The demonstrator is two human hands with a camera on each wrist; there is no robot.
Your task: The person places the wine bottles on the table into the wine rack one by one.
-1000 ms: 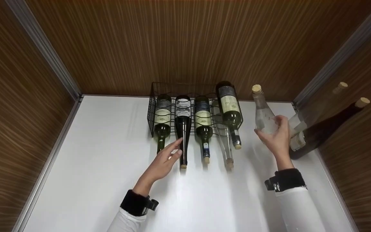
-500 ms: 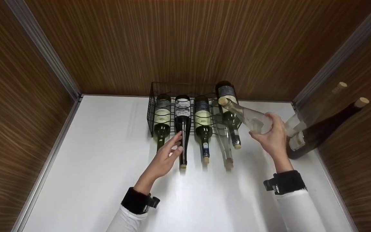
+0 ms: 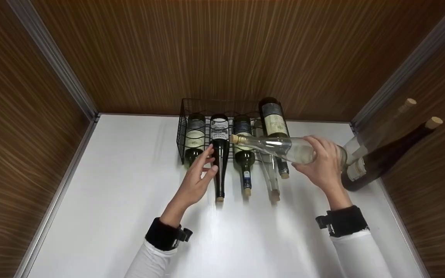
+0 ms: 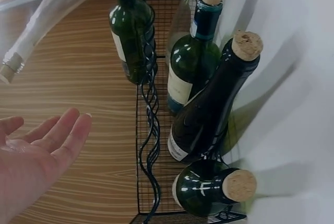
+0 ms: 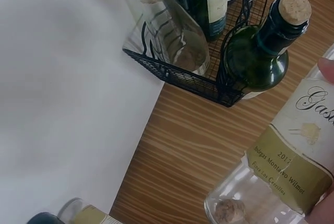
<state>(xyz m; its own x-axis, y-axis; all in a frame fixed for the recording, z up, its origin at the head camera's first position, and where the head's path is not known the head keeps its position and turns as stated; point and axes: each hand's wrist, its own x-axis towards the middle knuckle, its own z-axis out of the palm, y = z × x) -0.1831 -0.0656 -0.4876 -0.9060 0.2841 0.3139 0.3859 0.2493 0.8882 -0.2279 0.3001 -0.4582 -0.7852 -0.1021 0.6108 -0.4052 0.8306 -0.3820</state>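
Observation:
My right hand [image 3: 325, 162] holds a corked clear glass bottle [image 3: 284, 148] by its body, lying nearly level with the neck pointing left. A cream and gold label [image 5: 292, 151] shows on it in the right wrist view. It hangs in front of the black wire wine rack [image 3: 181, 133]. My left hand [image 3: 193, 183] hovers beside the dark bottle [image 3: 219, 166], fingers extended and palm turned inward, holding nothing. Left and right of that bottle in the rack lie green bottles [image 3: 244, 156]. Farther right come a clear bottle [image 3: 272, 181] and, above it, another green bottle [image 3: 276, 121].
At the right stand a dark corked bottle [image 3: 384, 156] and a clear corked bottle [image 3: 357, 144] by the wood-grain side wall [image 3: 439, 185]. The rack sits on a white tabletop [image 3: 245, 239] against the wood-grain back wall [image 3: 222, 50]. Bottle necks stick out over the tabletop.
The clear bottle in my right hand has tipped from upright to nearly level, its cork swinging left. My left hand has risen slightly along the dark bottle.

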